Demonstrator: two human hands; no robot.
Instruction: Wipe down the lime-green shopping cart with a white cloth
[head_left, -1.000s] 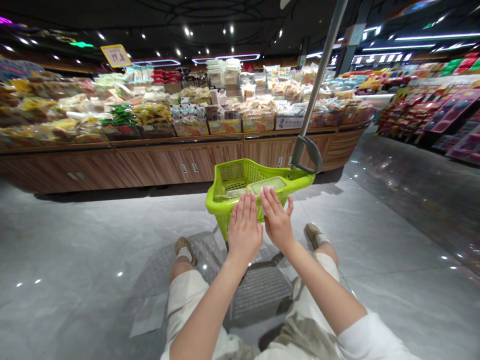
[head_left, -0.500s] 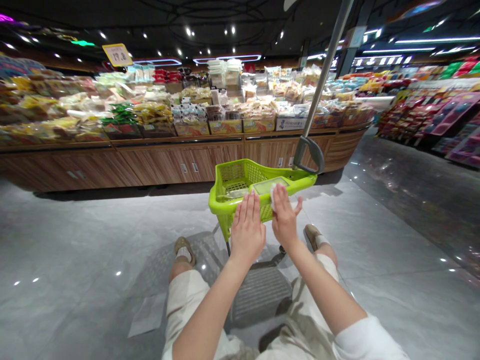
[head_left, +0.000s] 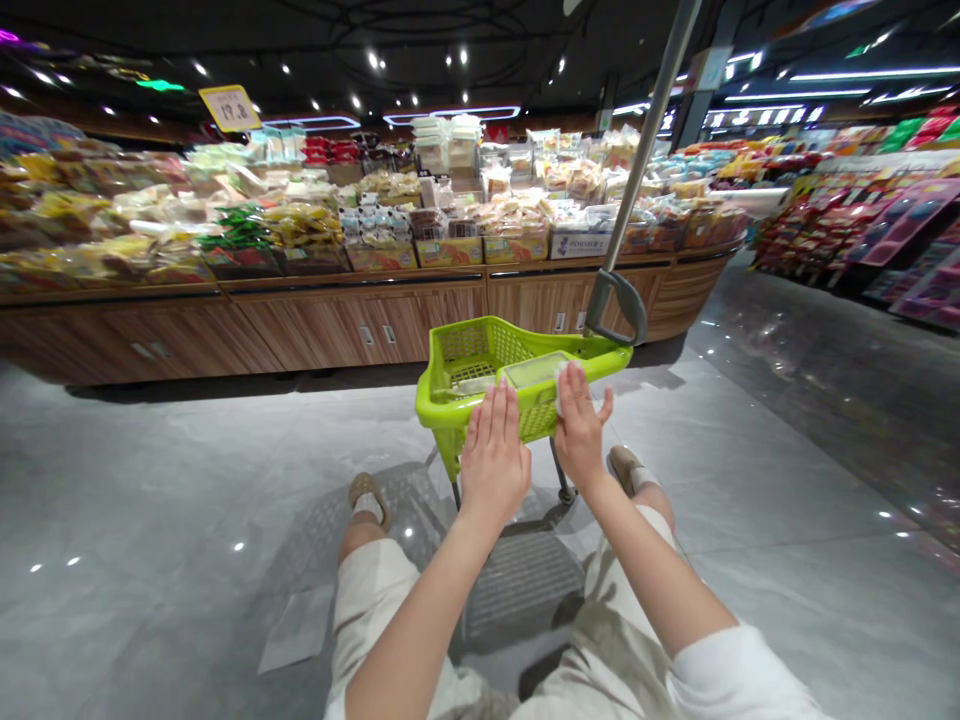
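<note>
A lime-green shopping basket (head_left: 448, 338) on wheels stands on the floor in front of me. My left hand (head_left: 493, 455) lies flat against its near wall, fingers stretched out and together, holding nothing. My right hand (head_left: 581, 428) presses a small white cloth (head_left: 559, 388) onto the near right rim, thumb spread to the side. Inside the basket lies a clear-lidded package (head_left: 527, 369). The basket's grey handle (head_left: 621, 298) on a long metal pole (head_left: 646, 135) rises at the right, beyond my right hand.
A long wooden display counter (head_left: 315, 325) piled with packaged food runs across behind the basket. Shelves of goods (head_left: 885, 230) line an aisle at the right. My knees and shoes (head_left: 369, 497) sit on glossy grey floor tiles (head_left: 150, 520).
My right hand has slid the white cloth rightward along the basket's near rim. My left hand has shifted up slightly and stays flat on the basket.
</note>
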